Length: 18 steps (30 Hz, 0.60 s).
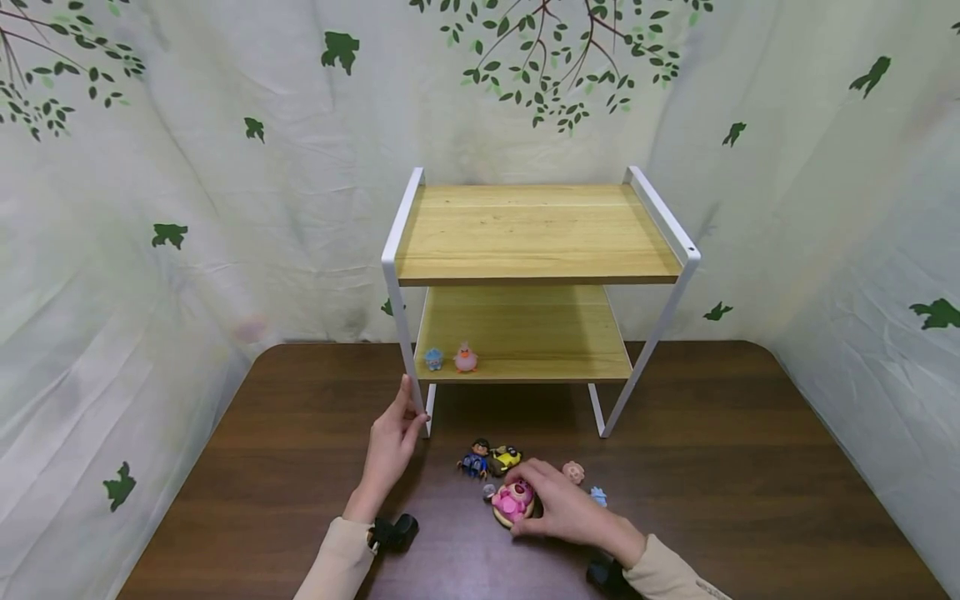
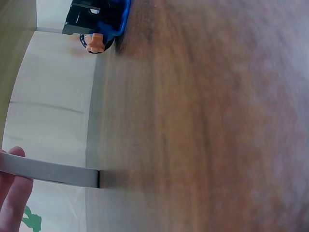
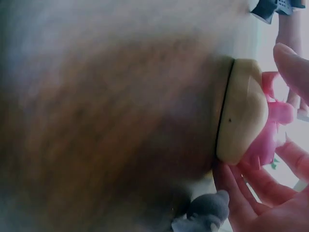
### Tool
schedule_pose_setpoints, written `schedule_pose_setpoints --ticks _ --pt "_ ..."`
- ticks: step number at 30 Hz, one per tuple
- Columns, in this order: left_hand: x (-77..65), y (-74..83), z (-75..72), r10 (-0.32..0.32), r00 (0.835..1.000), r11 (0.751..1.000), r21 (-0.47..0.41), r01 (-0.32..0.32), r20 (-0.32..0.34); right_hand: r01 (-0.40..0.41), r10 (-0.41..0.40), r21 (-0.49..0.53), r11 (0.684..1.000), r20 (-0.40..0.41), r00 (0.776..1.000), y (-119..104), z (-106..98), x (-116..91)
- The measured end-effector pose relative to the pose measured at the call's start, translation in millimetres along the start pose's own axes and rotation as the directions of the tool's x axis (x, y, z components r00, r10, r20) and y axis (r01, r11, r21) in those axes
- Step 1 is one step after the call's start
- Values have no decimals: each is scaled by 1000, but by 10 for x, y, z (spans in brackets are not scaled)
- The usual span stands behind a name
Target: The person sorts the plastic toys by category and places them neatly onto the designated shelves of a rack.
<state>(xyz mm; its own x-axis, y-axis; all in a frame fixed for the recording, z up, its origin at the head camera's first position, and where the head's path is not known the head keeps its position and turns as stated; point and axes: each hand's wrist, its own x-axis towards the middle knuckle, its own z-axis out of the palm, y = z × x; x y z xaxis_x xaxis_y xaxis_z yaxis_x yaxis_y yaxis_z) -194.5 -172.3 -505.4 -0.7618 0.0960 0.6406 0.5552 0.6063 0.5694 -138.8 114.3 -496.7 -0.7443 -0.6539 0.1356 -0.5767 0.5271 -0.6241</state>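
My right hand (image 1: pixel 558 507) grips a pink bear figurine (image 1: pixel 513 502) low over the table or on it. In the right wrist view, thumb and fingers reach around the bear's cream base (image 3: pixel 243 111). My left hand (image 1: pixel 390 442) holds the white front-left leg (image 2: pixel 53 172) of the two-tier shelf (image 1: pixel 536 237), with fingers on both sides of it. Just beyond the bear lie a figure in blue (image 1: pixel 476 460) and a yellow toy car (image 1: pixel 506 458). A small grey toy (image 1: pixel 489 492) sits by its left side, partly hidden.
On the lower shelf board (image 1: pixel 540 333) stand a small blue toy (image 1: pixel 433 359) and a pink duck (image 1: pixel 466 358) at the left end. Right of my right hand are a peach-coloured toy (image 1: pixel 573 472) and a light-blue toy (image 1: pixel 598 496). A leaf-printed curtain (image 1: pixel 225 167) surrounds the brown table (image 1: pixel 712 467).
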Motion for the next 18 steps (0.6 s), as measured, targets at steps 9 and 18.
schedule_pose_setpoints --ticks 9,18 --pt "0 -12 -2 10 1000 1000 -13 -10 -2 3 -4 -45 999 -18 1000 -6 28 24" --pt "-5 -20 17 42 999 999 2 -42 -15 4 -4 3 1000 -35 999 -7 4 23"
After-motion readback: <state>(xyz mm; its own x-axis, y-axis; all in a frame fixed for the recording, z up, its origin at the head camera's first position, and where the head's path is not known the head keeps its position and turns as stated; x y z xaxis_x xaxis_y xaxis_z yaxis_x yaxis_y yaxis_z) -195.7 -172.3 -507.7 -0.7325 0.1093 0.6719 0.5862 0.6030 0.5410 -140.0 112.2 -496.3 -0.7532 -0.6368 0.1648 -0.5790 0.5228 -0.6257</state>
